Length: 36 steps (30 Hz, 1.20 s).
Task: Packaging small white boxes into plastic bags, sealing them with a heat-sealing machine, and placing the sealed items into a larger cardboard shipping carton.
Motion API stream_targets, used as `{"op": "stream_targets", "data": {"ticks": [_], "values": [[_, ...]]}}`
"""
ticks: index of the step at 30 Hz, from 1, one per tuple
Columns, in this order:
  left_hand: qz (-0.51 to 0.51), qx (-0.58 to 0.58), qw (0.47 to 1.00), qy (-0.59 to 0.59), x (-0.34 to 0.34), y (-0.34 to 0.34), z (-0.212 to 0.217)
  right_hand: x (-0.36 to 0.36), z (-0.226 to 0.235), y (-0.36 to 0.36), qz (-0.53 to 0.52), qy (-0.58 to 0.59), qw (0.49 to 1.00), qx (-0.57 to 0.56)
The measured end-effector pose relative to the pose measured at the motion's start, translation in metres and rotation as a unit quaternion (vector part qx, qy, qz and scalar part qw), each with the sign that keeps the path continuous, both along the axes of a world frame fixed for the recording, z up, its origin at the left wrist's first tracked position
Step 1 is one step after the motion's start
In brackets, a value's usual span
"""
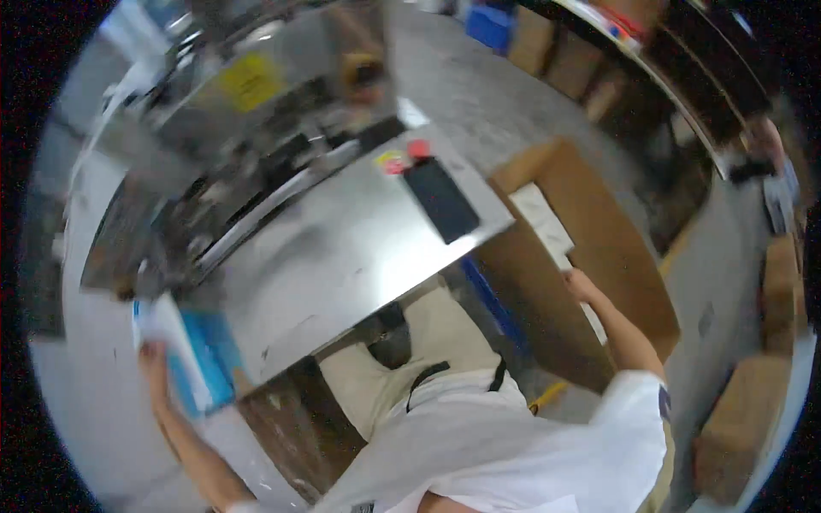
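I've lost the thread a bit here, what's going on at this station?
One person has both arms spread around a metal worktop. The right hand reaches into an open cardboard box, at the white items inside. The left hand is at a blue-and-white package beside the worktop's left end; blur hides whether either hand grips anything.

Workshop, with metal machine (316,244) and cardboard boxes (534,295)
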<state>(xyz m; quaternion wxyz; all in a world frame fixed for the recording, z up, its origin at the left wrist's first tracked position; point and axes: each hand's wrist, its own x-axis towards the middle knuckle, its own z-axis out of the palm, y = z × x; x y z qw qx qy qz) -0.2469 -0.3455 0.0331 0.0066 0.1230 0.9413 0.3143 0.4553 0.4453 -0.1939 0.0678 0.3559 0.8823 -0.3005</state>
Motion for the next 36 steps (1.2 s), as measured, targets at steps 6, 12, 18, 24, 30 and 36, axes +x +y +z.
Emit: {"op": "stream_targets", "data": {"ticks": [6,12,18,24,30,36], "values": [[0.092,-0.005,0.974,0.208,0.031,0.041,0.001,-0.034,0.102,-0.022,-0.104,0.051,0.989,-0.09],[0.117,0.113,0.943,0.291,0.114,0.132,0.073,-0.113,0.198,-0.039,-0.071,0.299,0.951,0.031],[-0.161,0.15,0.949,0.226,0.242,0.241,0.107,-0.3,0.317,-0.243,0.245,0.474,0.839,0.106],[-0.179,0.302,0.936,0.018,0.32,0.275,0.112,-0.346,0.314,-0.306,0.384,0.334,0.842,-0.18],[-0.031,0.277,0.909,-0.311,0.325,0.264,0.061,-0.337,0.3,-0.309,0.343,0.504,0.792,0.03],[-0.219,0.177,0.924,0.257,0.313,0.287,0.047,-0.345,0.27,-0.293,0.441,0.441,0.777,0.079]]}}
